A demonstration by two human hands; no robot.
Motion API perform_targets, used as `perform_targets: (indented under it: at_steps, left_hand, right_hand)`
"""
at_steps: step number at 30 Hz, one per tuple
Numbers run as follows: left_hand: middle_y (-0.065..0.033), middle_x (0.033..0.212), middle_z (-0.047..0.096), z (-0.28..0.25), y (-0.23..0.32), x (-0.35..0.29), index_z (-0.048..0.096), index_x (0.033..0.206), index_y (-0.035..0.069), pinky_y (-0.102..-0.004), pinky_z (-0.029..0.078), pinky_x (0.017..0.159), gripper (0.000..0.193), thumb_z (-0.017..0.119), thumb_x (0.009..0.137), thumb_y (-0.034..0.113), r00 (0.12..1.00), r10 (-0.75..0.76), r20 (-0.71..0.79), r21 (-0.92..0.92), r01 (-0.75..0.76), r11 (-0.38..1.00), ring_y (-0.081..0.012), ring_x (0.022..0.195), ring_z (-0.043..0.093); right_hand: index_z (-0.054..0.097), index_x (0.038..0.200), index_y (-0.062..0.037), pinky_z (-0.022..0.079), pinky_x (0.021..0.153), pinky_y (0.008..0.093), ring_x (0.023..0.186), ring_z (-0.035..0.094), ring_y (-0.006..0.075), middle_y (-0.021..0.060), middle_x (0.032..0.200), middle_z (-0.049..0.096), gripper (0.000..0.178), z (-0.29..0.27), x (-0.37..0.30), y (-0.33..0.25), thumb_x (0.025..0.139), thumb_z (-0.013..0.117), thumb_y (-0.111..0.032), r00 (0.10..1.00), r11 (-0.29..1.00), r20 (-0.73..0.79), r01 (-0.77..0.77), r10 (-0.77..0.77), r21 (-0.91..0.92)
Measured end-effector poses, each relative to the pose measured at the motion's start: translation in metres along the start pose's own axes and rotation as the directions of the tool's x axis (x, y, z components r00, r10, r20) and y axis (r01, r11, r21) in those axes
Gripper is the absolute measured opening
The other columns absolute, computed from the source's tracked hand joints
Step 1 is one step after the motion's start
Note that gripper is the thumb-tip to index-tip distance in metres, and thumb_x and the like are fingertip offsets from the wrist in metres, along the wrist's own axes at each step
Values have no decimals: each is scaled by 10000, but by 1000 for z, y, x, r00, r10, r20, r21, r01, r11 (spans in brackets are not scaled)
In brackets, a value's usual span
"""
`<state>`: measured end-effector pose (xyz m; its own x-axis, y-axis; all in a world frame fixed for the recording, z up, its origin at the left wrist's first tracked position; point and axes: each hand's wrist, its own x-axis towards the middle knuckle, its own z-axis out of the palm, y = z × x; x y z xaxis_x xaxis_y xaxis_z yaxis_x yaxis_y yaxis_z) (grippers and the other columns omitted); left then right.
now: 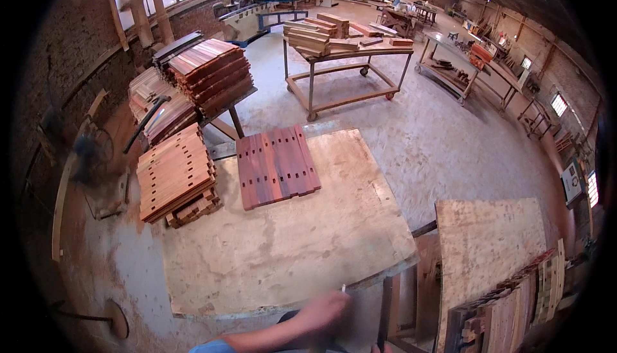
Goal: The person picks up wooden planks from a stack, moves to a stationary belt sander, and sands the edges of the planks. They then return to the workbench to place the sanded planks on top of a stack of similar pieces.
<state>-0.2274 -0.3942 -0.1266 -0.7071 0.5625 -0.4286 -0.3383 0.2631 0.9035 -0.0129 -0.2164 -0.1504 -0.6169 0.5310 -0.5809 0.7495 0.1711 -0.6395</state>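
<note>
My left hand [326,309] reaches in from the lower edge, its forearm coming out of a blue sleeve. The fingers are closed, and a short thin white stick [344,288] pokes up from them; its exact kind is unclear. The hand is at the near edge of a pale plywood-topped table [308,237]. Dark red slotted wooden slats [276,167] lie side by side on that table's far part. Left of them stands a stack of lighter slotted slats [177,173]. At the bottom edge, a small skin-toned patch may be my right hand; its fingers cannot be made out.
A hammer [154,114] rests on boards at the left, near a tall stack of reddish slats [209,73]. Ahead stands a wheeled cart [347,55] with wood blocks. At the right are a plywood sheet [488,237] and a row of upright wood pieces [508,308].
</note>
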Motion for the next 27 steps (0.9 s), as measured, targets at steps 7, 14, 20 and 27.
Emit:
perform_targets:
  at_steps: [7,14,20,27]
  left_hand:
    - [-100,890,662,-26,-15,22,611,1131,37,-309,493,719,310,529,890,214,978,69,-198,147,-40,988,-151,786,614]
    - [-170,979,633,-83,-28,57,592,1142,41,-367,481,826,348,566,837,207,888,57,-455,240,61,969,-289,944,614]
    - [-204,1202,521,-161,-53,86,454,1260,20,-420,441,906,517,615,783,137,675,366,-641,573,102,813,-357,1079,530]
    - [-195,1170,508,-243,-59,105,403,1276,44,-422,403,937,615,662,718,50,540,388,-747,596,283,752,-374,1117,474]
  right_hand:
    - [578,1112,-20,456,791,401,919,604,326,200,951,626,363,0,-2,-39,887,525,-300,994,992,68,-77,84,-102]
    - [583,1080,-2,453,801,406,937,606,328,218,960,622,371,8,12,-35,883,531,-313,986,983,64,-148,156,-113]
    - [593,1028,19,457,761,393,882,614,317,206,879,626,369,17,23,-42,888,532,-317,983,984,72,-160,166,-80]
    - [585,944,40,457,666,379,733,591,241,168,719,577,379,25,32,-54,888,536,-331,987,986,36,-154,157,-66]
